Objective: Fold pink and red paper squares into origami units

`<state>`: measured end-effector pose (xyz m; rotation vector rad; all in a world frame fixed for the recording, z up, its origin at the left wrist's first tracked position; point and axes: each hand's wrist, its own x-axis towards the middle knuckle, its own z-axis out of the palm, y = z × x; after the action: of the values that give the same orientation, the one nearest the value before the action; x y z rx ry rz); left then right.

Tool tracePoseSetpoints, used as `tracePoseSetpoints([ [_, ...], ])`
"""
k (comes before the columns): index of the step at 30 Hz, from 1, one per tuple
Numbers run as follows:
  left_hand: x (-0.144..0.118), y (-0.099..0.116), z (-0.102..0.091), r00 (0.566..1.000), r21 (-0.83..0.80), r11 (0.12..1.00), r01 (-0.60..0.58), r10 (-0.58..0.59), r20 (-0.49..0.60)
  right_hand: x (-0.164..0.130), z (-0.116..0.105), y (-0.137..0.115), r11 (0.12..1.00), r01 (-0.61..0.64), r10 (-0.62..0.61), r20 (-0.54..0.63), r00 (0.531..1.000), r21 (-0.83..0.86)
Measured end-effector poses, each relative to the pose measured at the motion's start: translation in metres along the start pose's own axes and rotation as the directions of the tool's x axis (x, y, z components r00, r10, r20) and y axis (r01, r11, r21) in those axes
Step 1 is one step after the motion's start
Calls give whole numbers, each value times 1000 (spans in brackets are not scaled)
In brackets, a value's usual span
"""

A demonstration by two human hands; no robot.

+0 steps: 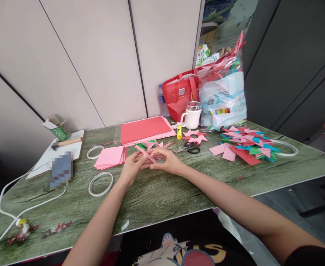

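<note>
left hand (pixel 132 168) and right hand (pixel 170 162) both pinching folded pink paper (pixel 149 156); from here looks light, easily creased, probably stiffest along folds, best gripped there.

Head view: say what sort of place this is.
Probably a papercraft workspace, though whether at home or in a small workshop I can't tell. The stack of paper squares, the scissors and the heap of coloured paper pieces show it.
</note>
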<state>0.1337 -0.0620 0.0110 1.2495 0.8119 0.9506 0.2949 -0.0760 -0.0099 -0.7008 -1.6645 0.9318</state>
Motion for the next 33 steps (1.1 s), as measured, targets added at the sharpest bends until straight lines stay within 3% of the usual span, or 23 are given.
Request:
tracePoseSetpoints([
  [9, 0, -1, -2, 1000, 15, 1000, 20, -20, 11, 1, -2, 5, 995, -97, 98, -59, 993, 22],
  [19, -2, -2, -2, 996, 145, 987, -67, 58, 64, 1, -1, 13, 996, -56, 52, -53, 997, -63],
  [24, 3, -8, -4, 995, 217, 974, -59, 75, -64, 1, -1, 14, 995, -96, 95, -75, 993, -16],
  [29, 6, -13, -6, 992, 83, 997, -3, 14, -124, 2, -5, 19, 996, -88, 88, -152, 985, 3],
  [33, 6, -9, -5, 984, 6, 999, -54, 54, -172, 2, -7, 16, 995, -89, 96, -174, 980, 48],
])
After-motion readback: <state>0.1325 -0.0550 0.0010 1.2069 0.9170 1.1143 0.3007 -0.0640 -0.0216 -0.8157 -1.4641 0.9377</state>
